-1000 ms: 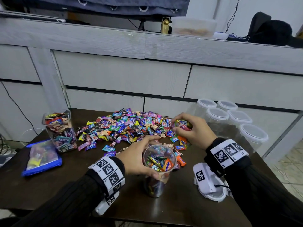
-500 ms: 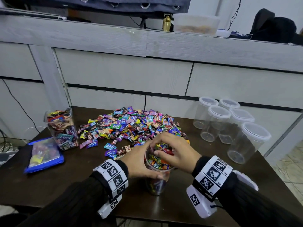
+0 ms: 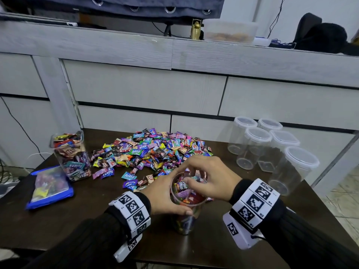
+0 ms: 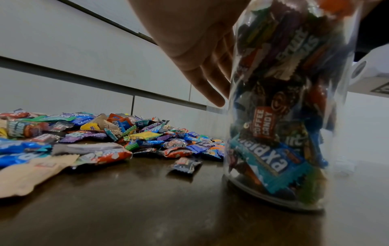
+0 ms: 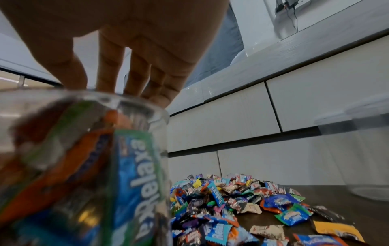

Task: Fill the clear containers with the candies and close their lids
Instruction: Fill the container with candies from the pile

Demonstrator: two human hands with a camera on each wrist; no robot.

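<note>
Both hands (image 3: 191, 188) at open container (image 3: 186, 220)

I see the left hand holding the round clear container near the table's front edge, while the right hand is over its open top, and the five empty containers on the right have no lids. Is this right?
Not fully. The five empty containers on the right do have lids, as the head view shows. The rest holds: the left hand grips the round clear container, and the right hand is over its open top.
</note>
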